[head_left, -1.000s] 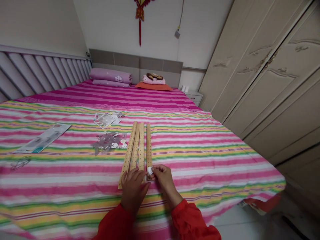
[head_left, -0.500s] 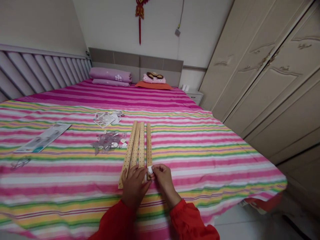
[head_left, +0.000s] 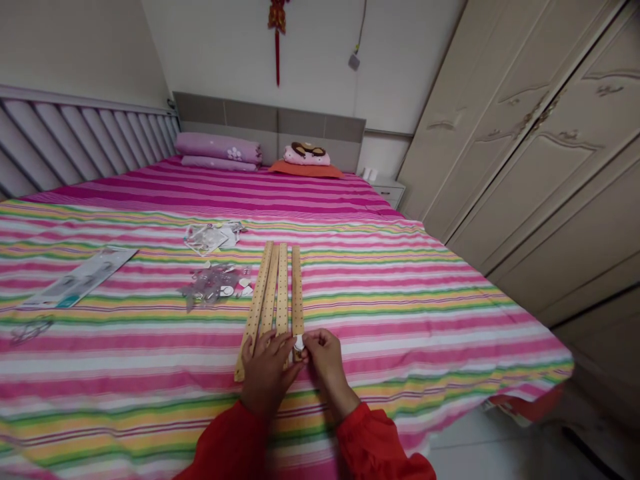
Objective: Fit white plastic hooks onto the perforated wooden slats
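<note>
Lower ctr of frame: pinching small flat white piece [head_left: 299,343] betw. thumb + index of R hand [head_left: 325,360], right at lower end of rightmost narrow pale-wood strip w/ small dark dots [head_left: 297,287]. Material of piece too small to tell. Reaching across lower ends of neighbouring strips w/ L hand [head_left: 267,373], fingers spread, tips close to white piece; can't tell whether gripping anything.

Counted, just left of rightmost strip at ctr: three more dotted pale-wood strips [head_left: 283,280], all running lengthwise up the frame, nearly touching at upper ends, fanned apart twd lower ends.

Noted left of ctr: loose pile of clear purplish-grey plastic bits w/ white tabs [head_left: 213,283]; above it, heap of clear + white flat packets [head_left: 210,238]. Far left: long flat pale packaging card w/ teal corner [head_left: 80,279], lying at a slant; below it, thin grey wire-like loops [head_left: 33,329], blurred.

All lying on bed w/ pink, white, yellow + green striped cover [head_left: 425,333]. Upper left of ctr: rolled lilac bedding [head_left: 220,148]. Right side: tall cream panelled wardrobe [head_left: 510,180].
</note>
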Demonstrator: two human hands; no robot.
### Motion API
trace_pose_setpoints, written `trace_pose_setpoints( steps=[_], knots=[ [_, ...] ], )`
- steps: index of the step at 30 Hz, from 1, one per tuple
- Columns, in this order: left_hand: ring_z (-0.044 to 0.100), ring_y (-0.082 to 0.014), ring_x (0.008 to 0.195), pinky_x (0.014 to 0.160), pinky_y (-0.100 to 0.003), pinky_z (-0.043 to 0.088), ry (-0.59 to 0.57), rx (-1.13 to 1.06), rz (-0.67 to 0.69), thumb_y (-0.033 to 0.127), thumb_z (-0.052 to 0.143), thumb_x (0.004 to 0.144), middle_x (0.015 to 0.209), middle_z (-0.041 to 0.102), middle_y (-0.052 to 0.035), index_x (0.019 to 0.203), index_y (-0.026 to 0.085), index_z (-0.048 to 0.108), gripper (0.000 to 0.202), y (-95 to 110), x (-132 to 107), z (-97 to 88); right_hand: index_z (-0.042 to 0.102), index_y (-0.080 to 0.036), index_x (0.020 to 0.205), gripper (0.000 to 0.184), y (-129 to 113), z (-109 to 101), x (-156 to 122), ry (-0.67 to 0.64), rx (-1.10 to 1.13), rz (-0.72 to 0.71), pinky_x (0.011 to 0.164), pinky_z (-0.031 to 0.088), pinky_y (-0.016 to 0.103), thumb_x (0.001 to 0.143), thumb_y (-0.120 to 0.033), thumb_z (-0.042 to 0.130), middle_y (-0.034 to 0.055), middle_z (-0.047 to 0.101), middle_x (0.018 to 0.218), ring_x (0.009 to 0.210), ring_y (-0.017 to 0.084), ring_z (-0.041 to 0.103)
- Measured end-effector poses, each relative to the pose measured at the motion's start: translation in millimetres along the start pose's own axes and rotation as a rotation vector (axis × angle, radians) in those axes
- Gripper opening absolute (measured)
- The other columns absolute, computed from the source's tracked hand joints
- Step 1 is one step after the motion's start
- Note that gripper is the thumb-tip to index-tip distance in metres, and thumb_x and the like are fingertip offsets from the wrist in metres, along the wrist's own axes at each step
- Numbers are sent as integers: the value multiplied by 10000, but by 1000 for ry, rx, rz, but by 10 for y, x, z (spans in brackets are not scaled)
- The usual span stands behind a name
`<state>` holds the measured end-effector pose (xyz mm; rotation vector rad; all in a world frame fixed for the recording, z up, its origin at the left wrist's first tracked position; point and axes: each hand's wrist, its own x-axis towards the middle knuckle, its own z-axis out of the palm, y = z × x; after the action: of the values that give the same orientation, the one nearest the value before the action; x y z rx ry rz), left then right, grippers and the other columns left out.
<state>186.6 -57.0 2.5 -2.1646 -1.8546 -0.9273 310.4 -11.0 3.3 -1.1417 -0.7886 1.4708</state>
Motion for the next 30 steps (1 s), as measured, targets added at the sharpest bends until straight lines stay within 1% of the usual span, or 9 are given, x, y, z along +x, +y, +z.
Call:
trace_pose_setpoints(
  steps=[4,11,17,22,26,30],
  knots=[
    [556,-301,1133,1065,-569,191,-16,-8,2,321,650,783,1132,708,-34,1080,319,667,298,-21,3,12,592,-177,607,238,-5,5,-7,13,11,-5,348,372,208,559,-345,754,-42,569,399,326,99,477],
    [566,-298,1116,1061,-566,207,-4,4,1,381,632,808,1120,714,-42,1070,316,679,273,-37,8,33,609,-176,595,218,-40,-20,-52,-8,6,-24,361,355,204,576,-335,757,-41,566,407,337,91,463],
    [559,-301,1123,1058,-569,197,-44,8,28,393,653,794,1143,705,-29,1091,321,663,306,-59,6,20,602,-170,602,227,-39,-23,-55,-11,10,-32,370,352,202,566,-327,762,-44,563,414,340,87,459],
    [568,-288,1112,1055,-559,214,-30,16,35,366,646,800,1125,711,-33,1092,334,658,294,-73,-7,5,587,-183,606,231,-33,-23,-90,-26,25,-51,388,356,210,602,-347,749,-53,546,397,343,88,447],
    [574,-276,1103,1059,-559,204,-20,12,15,325,635,807,1093,722,-25,1070,336,664,265,-68,-10,-2,579,-185,610,253,-23,-33,-109,-42,28,-59,388,344,209,596,-364,756,-55,542,393,340,85,440],
    [569,-281,1112,1054,-554,210,-38,-8,32,353,643,796,1117,715,-17,1097,343,652,302,-81,-4,0,573,-185,615,275,-11,-33,-91,-36,27,-43,385,342,210,586,-384,760,-54,541,397,334,85,434]
  ],
)
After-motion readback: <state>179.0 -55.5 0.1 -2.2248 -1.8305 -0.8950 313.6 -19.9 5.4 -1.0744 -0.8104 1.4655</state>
